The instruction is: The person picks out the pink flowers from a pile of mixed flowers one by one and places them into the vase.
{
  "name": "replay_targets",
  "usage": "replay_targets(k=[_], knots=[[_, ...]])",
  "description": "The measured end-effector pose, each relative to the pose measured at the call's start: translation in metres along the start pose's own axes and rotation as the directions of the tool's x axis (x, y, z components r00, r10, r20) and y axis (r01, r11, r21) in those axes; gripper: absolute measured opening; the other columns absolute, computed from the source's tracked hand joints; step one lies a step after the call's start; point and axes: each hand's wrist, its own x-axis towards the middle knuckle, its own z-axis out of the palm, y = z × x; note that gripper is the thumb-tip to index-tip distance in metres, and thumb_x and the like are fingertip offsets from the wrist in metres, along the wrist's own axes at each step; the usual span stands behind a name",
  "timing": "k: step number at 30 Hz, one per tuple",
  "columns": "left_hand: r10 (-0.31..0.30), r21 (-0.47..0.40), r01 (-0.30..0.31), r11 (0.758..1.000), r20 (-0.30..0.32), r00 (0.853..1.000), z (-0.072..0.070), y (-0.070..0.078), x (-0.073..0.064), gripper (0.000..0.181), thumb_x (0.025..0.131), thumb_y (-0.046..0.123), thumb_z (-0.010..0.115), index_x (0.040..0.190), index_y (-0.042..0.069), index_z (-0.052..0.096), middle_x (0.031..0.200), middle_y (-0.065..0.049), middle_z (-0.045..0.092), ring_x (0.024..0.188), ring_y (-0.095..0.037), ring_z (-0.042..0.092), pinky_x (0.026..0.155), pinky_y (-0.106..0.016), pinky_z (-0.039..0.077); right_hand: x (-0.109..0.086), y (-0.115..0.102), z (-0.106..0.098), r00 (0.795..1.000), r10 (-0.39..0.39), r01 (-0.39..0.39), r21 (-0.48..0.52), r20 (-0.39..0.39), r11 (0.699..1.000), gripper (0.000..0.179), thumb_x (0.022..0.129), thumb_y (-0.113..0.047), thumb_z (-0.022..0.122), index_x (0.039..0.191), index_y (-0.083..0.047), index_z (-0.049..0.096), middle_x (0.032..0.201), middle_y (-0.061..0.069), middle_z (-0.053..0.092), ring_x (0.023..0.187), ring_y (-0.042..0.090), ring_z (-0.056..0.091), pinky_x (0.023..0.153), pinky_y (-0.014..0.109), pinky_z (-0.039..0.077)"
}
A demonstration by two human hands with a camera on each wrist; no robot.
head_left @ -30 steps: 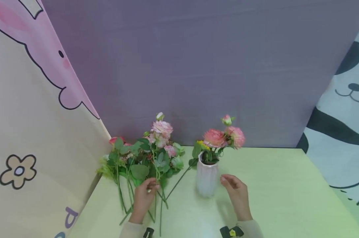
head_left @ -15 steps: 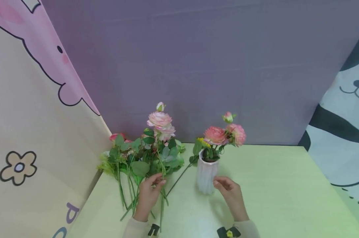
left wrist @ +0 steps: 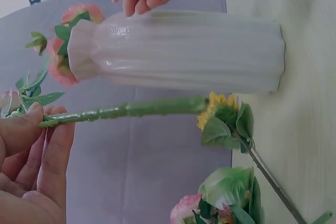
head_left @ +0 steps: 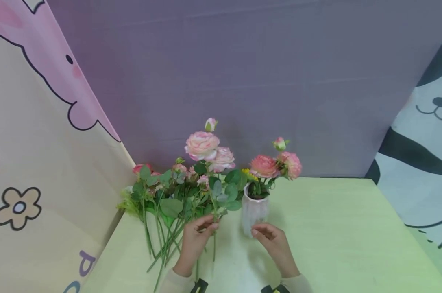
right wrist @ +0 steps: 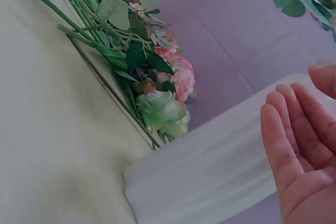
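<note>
The left hand [head_left: 197,240] pinches a pale-pink peony spray [head_left: 201,145] by its green stem [left wrist: 121,110], blooms above the fingers, lower end free beneath; the right hand [head_left: 275,244] holds nothing, its fingers side by side and gently bent, thumb apart; the ribbed white vase [head_left: 254,215], with coral peonies [head_left: 264,166] at its mouth, stands upright on the tabletop [head_left: 334,228] just beyond the right hand, though whether its fingertips touch I cannot tell; heavy-looking blooms could make the spray swivel in so light a pinch; its leaves could snag the heaped flowers [head_left: 171,207] left of the left hand; a bump could tip the vase, since neither hand grips it.
</note>
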Motion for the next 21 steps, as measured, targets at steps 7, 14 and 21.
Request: replay_targets(k=[7, 14, 21], knots=[[0.046, -0.004, -0.046, 0.999, 0.010, 0.999, 0.007, 0.019, -0.004, 0.014, 0.077, -0.005, 0.071, 0.092, -0.005, 0.070, 0.089, -0.018, 0.070, 0.072, -0.009, 0.066, 0.063, -0.025, 0.057, -0.004, -0.002, 0.012, 0.997, -0.017, 0.017, -0.010, 0.073, 1.000, 0.024, 0.084, -0.007, 0.069, 0.101, 0.010, 0.063, 0.092, 0.016, 0.068, 0.078, 0.011, 0.064, 0.074, 0.024, 0.053], [0.092, -0.019, -0.092, 0.996, 0.039, 0.995, 0.016, 0.014, -0.004, 0.012, 0.077, -0.001, 0.073, 0.089, -0.002, 0.071, 0.090, -0.016, 0.070, 0.075, -0.008, 0.066, 0.066, -0.025, 0.057, -0.008, -0.010, 0.018, 0.971, -0.148, 0.150, 0.003, 0.185, 0.989, 0.023, 0.087, -0.008, 0.066, 0.103, 0.009, 0.063, 0.098, 0.020, 0.067, 0.084, 0.009, 0.064, 0.077, 0.025, 0.054], [-0.047, -0.063, 0.054, 0.997, 0.110, 0.993, 0.025, 0.032, -0.009, 0.012, 0.079, -0.004, 0.071, 0.091, -0.004, 0.070, 0.090, -0.019, 0.069, 0.074, -0.004, 0.064, 0.065, -0.022, 0.055, -0.012, -0.018, 0.023, 0.939, -0.304, 0.298, 0.058, 0.161, 0.953, 0.019, 0.088, -0.003, 0.064, 0.103, 0.008, 0.064, 0.100, 0.017, 0.067, 0.087, 0.009, 0.065, 0.075, 0.025, 0.055]])
